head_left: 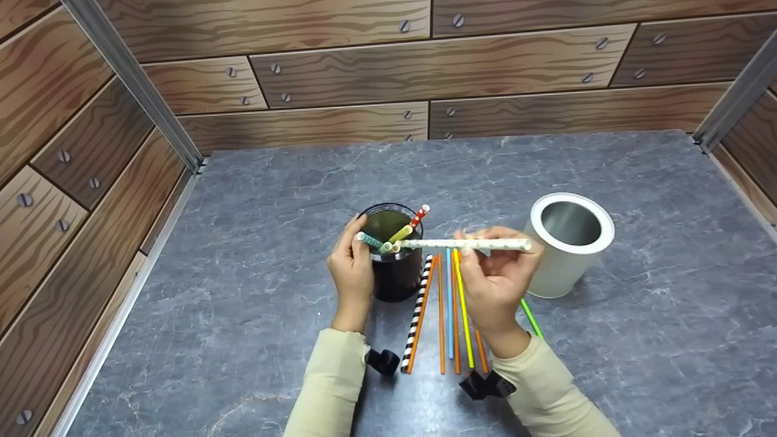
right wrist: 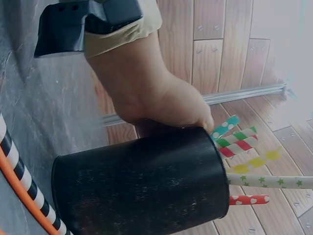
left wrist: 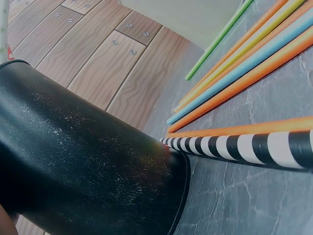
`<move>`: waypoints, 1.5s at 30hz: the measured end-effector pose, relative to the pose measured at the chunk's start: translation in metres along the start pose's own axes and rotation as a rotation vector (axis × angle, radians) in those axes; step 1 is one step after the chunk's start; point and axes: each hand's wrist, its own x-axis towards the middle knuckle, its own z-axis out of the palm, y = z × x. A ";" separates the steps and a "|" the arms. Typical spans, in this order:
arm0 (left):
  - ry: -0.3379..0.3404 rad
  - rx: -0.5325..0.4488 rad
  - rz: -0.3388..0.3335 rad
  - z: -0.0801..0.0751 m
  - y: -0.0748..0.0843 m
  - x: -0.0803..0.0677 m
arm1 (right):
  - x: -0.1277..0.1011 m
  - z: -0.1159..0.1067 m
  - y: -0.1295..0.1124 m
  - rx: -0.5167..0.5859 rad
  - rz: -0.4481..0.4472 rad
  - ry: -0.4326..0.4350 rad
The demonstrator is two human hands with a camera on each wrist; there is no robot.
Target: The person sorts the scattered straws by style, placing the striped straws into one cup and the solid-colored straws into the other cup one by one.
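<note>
A black can (head_left: pixel 397 279) stands upright with several patterned paper straws leaning out of its mouth, among them a red heart-patterned straw (right wrist: pixel 249 199) and a teal dotted straw (right wrist: pixel 225 127). My left hand (head_left: pixel 353 267) holds the can at its left side, fingers near the rim. My right hand (head_left: pixel 495 273) pinches a white straw with green stars (right wrist: pixel 279 181). In the head view that straw lies level across the image, its left end overlapping the can's mouth; in the right wrist view it juts out from the rim.
A white tin (head_left: pixel 561 267) with an open top stands to the right. Between the two containers lie a black-and-white striped straw (head_left: pixel 417 315), several orange straws (head_left: pixel 441 321), a blue straw (head_left: pixel 450 315), a yellow straw (head_left: pixel 464 321) and a green straw (head_left: pixel 532 318). Wood-patterned walls (head_left: pixel 340 73) surround the grey table.
</note>
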 end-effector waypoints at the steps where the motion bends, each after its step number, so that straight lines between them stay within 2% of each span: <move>1: 0.000 0.002 -0.003 0.000 0.000 0.000 | -0.001 0.000 0.001 -0.007 0.000 -0.007; 8: -0.005 0.000 -0.017 0.000 0.001 0.000 | -0.005 -0.002 0.011 -0.086 -0.018 -0.062; 19: 0.000 -0.010 -0.011 0.000 0.000 0.000 | -0.008 -0.001 0.028 -0.183 0.014 -0.079; 32: -0.006 -0.008 0.022 -0.001 -0.002 0.000 | -0.015 -0.001 0.041 -0.342 0.155 -0.196; 45: -0.011 -0.019 0.008 -0.001 0.000 -0.001 | -0.021 -0.006 0.041 -0.391 0.206 -0.236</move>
